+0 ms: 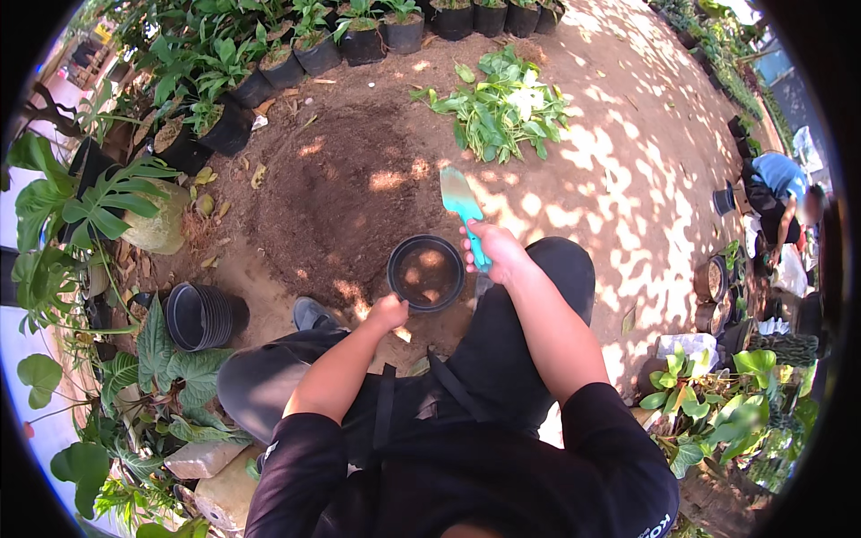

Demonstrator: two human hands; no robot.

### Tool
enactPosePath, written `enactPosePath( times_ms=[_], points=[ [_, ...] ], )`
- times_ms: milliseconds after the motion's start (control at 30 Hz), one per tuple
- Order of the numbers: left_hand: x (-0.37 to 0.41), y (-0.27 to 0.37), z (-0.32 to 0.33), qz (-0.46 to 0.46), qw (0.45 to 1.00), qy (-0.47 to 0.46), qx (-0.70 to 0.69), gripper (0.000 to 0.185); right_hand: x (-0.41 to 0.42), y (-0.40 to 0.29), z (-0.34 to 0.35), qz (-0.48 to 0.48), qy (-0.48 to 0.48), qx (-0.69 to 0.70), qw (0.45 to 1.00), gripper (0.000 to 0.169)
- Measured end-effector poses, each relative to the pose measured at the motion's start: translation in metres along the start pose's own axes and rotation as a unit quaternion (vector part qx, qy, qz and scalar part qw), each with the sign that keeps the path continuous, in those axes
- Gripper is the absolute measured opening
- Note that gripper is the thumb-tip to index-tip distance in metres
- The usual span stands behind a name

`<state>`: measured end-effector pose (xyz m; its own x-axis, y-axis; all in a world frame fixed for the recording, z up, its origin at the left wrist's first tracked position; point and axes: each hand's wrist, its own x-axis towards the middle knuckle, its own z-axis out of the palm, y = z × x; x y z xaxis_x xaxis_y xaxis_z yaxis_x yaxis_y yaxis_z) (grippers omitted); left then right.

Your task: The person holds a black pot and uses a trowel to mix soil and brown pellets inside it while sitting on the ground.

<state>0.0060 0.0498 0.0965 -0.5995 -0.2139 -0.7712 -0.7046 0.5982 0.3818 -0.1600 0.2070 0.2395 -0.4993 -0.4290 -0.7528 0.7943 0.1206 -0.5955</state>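
Observation:
My left hand (388, 313) grips the near left rim of a round black plastic plant pot (426, 274), which has some soil inside. In my right hand (494, 250) is a turquoise garden trowel (460, 195), held by its handle just right of the pot, its soil-dusted blade pointing up and left. Beyond the pot, a wide patch of loose dark soil (329, 195) spreads over the ground. Past the trowel lies a pile of uprooted leafy green plants (508, 111), partly in sunlight.
A stack of black pots (202, 316) lies on its side at the left, beside a rounded stone (158, 218) and a monstera plant (114, 195). Potted seedlings in black bags (316, 54) line the far edge. Another person (780, 195) bends down at the far right. Leafy plants (706, 410) stand lower right.

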Motion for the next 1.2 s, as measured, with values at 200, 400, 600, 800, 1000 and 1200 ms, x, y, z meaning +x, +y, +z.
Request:
enactPosePath(
  times_ms=[200, 400, 600, 800, 1000, 1200],
  points=[
    [-0.092, 0.038, -0.079, 0.231, 0.926, 0.166, 0.248, 0.038, 0.012, 0.003, 0.012, 0.001, -0.002, -0.040, 0.999, 0.024],
    [-0.148, 0.047, -0.118, 0.219, 0.933, 0.106, 0.266, 0.039, 0.015, -0.002, -0.001, 0.051, 0.039, -0.076, 0.995, 0.027],
    [-0.143, 0.058, -0.109, 0.349, 0.907, 0.119, 0.203, 0.034, 0.029, 0.007, 0.004, 0.068, 0.013, -0.138, 0.988, 0.025],
    [-0.126, 0.055, -0.115, 0.395, 0.890, 0.157, 0.164, 0.019, 0.037, 0.018, 0.031, 0.137, -0.056, -0.108, 0.983, 0.020],
    [-0.098, 0.054, -0.117, 0.397, 0.871, 0.287, 0.034, 0.014, 0.067, 0.103, 0.090, 0.056, -0.098, -0.134, 0.985, 0.028],
    [-0.101, 0.049, -0.138, 0.386, 0.885, 0.260, 0.002, 0.012, 0.096, 0.204, 0.150, 0.002, -0.089, -0.522, 0.849, 0.034]
  ],
)
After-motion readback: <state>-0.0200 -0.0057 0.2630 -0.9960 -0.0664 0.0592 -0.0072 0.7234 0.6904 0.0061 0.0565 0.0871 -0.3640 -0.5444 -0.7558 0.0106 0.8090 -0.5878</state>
